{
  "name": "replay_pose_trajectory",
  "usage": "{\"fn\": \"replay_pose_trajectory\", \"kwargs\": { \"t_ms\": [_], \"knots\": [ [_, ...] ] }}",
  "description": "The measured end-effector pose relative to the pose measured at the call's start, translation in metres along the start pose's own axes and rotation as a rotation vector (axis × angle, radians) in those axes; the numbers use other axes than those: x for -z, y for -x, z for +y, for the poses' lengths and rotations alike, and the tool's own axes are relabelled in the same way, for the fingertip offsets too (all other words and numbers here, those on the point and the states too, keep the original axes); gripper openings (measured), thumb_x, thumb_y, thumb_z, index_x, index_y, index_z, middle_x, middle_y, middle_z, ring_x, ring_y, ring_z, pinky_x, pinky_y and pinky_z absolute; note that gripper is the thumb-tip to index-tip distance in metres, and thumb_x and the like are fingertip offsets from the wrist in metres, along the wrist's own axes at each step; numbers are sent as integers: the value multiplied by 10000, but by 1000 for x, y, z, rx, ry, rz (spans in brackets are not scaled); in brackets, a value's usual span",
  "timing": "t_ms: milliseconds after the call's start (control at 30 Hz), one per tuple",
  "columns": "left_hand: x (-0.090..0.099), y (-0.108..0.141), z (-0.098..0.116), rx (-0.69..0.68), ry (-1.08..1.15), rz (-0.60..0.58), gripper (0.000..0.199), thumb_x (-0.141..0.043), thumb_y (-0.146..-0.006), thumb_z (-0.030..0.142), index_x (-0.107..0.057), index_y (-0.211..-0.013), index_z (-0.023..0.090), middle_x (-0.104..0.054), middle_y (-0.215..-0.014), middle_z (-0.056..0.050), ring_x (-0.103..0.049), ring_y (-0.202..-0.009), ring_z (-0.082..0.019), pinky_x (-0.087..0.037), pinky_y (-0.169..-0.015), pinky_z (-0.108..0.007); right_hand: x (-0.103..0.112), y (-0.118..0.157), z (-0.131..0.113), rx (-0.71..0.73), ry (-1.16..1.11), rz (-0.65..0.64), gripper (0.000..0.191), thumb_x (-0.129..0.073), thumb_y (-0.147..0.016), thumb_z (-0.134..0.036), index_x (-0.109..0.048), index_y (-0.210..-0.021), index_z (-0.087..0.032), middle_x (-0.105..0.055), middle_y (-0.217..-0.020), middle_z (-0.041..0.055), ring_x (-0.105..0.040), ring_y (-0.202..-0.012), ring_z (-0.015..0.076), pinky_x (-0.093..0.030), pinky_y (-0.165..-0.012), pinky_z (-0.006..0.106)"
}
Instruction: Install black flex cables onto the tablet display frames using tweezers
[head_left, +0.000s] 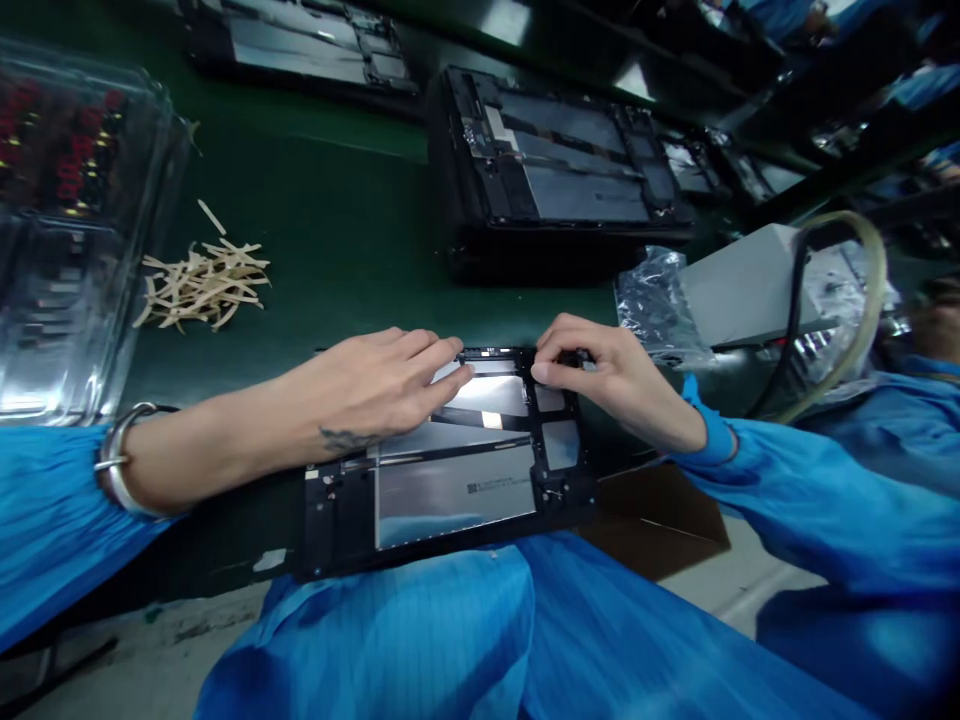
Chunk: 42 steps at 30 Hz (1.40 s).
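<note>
An opened tablet-like device (457,490), with silver panels and a black frame, lies at the table's front edge. Across its upper left part rests my left hand (390,380), palm down, fingers stretched toward the top edge and slightly apart. My right hand (589,365) is at the device's upper right corner, thumb and index finger pressed together at its edge. Whatever lies between those fingertips is too small to make out. Black parts and small screws or connectors show along the device's lower left and right sides.
Clear plastic trays (75,240) with small parts stand at the left, beside a pile of tan strips (206,283). A stack of similar devices (562,170) stands behind. At the right are a plastic bag (660,305), a pale box (742,280) and a person's blue sleeve.
</note>
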<state>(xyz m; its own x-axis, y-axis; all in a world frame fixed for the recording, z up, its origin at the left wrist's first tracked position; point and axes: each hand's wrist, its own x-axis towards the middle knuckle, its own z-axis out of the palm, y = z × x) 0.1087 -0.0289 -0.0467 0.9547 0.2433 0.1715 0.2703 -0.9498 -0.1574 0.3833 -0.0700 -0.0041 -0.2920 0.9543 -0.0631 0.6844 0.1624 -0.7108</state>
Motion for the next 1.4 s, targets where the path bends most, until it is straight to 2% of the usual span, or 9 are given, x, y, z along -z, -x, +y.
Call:
{"fn": "replay_pose_trajectory", "kwargs": {
  "t_ms": [133,267,400,567,767,1000,1100,1267,1400],
  "knots": [
    [2,-3,0,19,57,-25,469,-233,-1015,93,-565,-1345,126,-621,-1279,-189,-641,-1088,-273,-530,-787,-359,-4,8,-1,36,-31,143,168,-669,-887,-279,-634,-733,-222,-607,-848,23,-589,-841,194,-464,-779,353],
    [2,-3,0,37,41,-43,495,-191,-1025,106,-561,-1352,141,-623,-1298,-170,-643,-1097,-260,-524,-796,-345,-7,10,0,87,44,187,201,-627,-915,-267,-588,-724,-218,-597,-828,23,-578,-803,187,-448,-731,343],
    [1,-1,-1,34,7,10,503,-182,-1023,84,-532,-1381,138,-623,-1321,-164,-648,-1109,-254,-521,-802,-334,-9,11,8,102,147,184,207,-589,-930,-194,-554,-727,-210,-571,-794,19,-559,-777,173,-415,-697,323],
    [0,1,1,-7,-55,75,494,-197,-1016,54,-541,-1366,109,-634,-1287,-191,-662,-1094,-272,-532,-789,-343,-12,10,21,177,145,179,190,-623,-895,-160,-566,-717,-192,-578,-777,13,-549,-757,155,-410,-699,309],
    [-5,5,2,-14,-78,109,465,-262,-1004,50,-530,-1380,102,-610,-1318,-206,-647,-1126,-295,-543,-835,-371,-14,8,22,141,151,149,182,-625,-877,-138,-570,-710,-184,-578,-777,6,-546,-766,149,-403,-697,302],
    [-2,2,3,-9,-104,94,466,-281,-988,32,-540,-1370,98,-619,-1293,-208,-661,-1085,-294,-564,-801,-366,-12,7,22,130,150,137,178,-626,-860,-125,-567,-703,-185,-585,-775,3,-545,-776,152,-397,-696,301],
    [1,0,5,-13,-116,49,475,-309,-976,25,-533,-1386,109,-623,-1293,-210,-674,-1048,-282,-573,-804,-369,-12,7,22,128,169,127,186,-621,-863,-137,-560,-694,-185,-581,-765,5,-535,-770,155,-391,-692,307],
    [5,-1,7,-38,-166,42,465,-362,-948,6,-558,-1364,78,-631,-1270,-225,-685,-1015,-293,-580,-787,-372,-15,6,23,133,213,127,191,-606,-869,-153,-556,-689,-189,-574,-747,7,-522,-757,163,-383,-681,317],
    [8,-7,8,-32,-211,15,509,-371,-941,-6,-530,-1411,105,-644,-1219,-197,-681,-947,-275,-563,-729,-350,-15,3,24,143,254,123,210,-607,-871,-161,-545,-673,-191,-571,-724,10,-528,-737,167,-400,-662,325]
  ]
}}
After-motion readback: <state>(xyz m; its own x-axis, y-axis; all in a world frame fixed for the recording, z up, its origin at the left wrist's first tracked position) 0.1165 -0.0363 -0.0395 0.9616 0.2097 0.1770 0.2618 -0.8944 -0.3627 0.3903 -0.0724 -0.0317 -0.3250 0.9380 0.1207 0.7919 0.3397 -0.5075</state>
